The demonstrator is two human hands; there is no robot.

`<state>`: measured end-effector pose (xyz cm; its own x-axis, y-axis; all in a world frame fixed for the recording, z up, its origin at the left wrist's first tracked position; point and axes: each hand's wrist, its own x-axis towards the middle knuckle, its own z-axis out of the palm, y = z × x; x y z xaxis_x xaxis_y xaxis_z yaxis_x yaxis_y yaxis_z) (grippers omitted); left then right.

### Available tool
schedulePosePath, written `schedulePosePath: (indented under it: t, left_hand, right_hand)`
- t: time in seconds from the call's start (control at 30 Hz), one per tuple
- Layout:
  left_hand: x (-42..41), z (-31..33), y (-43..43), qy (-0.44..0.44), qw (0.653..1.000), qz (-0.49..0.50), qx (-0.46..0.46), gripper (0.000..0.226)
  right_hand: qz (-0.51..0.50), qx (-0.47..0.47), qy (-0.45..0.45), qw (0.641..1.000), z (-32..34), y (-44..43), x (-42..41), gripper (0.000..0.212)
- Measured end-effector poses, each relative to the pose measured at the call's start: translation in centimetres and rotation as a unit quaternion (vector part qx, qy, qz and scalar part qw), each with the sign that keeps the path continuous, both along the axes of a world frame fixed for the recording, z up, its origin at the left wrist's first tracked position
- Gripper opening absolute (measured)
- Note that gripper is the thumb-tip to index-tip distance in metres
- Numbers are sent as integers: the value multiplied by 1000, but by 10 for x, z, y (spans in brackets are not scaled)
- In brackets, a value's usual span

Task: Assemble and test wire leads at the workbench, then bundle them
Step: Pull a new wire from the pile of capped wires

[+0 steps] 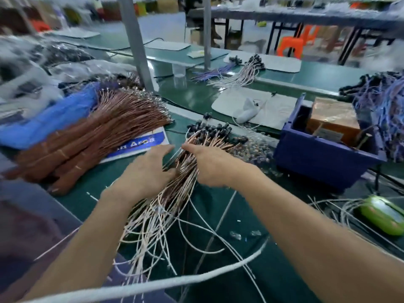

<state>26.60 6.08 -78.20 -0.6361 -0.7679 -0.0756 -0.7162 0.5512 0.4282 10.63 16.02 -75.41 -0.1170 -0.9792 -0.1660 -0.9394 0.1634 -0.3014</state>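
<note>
First, from the head view: gathering loose leads (187, 169) into one even bunch, presumably ahead of tying. Best done by squaring the black-capped ends level, combing the pale tails straight back toward the near bench edge, and closing both hands round the middle only after clearing every crossing; tugging hard against the tangle likely to kink thin wire or drag stragglers out. Left hand (144, 169) laid against the side of the bunch away from the blue bin (323, 158), fingers stretched nearly straight, touching strands but curled round none. Right hand (211, 165) on the side toward the bin, forefinger stretched out over the bunch, remaining fingers bent down among the wires; gripping or merely pressing, impossible to tell through the blur. Found on the green workbench (98, 189) just left of the bin, near it yet apart. Thin strands, copper-brown and whitish, packed tight between the hands, tipped with small black caps at the far end, spilling into loose loops and stray tails at the near end. Farther left of the bin, tied brown bundles (87, 141) stacked side by side.
</note>
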Motion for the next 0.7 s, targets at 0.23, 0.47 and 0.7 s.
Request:
schedulePosePath:
  t: [0.23, 0.47, 0.7]
  left_hand:
    - [3, -42, 2, 63, 997, 19, -35, 50]
    - [4, -43, 6, 87, 995, 14, -53, 51]
    - [-6, -15, 7, 122, 992, 12, -29, 54]
  right_hand:
    - [-33, -86, 7, 996, -8, -12, 2, 58]
    - [-89, -146, -6, 985, -1, -33, -18, 44]
    - [-95, -88, 17, 991, 2, -37, -40, 44]
